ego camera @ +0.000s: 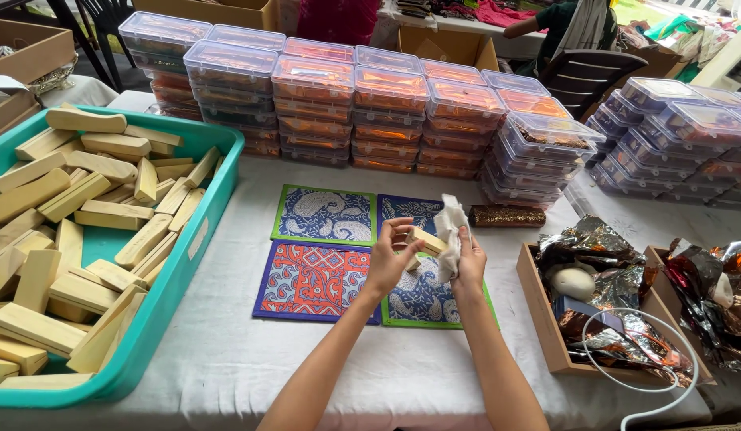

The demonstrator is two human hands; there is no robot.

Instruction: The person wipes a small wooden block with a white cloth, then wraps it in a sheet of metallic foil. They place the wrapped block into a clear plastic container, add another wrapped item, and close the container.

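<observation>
My left hand (389, 259) holds a small pale wooden block (427, 240) above the patterned cloth mats (322, 247). My right hand (468, 262) grips a crumpled white cloth (449, 225) pressed against the block's right end. Both hands hover over the blue mat with the green border (422, 297). A red and blue patterned mat (314, 279) lies to the left of my hands.
A teal tub (183, 263) full of pale wooden blocks (75, 231) stands at left. Stacks of clear lidded boxes (386, 112) line the back. A wooden tray (546, 319) with crumpled foil (618, 263) and a white cable (665, 375) sits at right. A person sits far back.
</observation>
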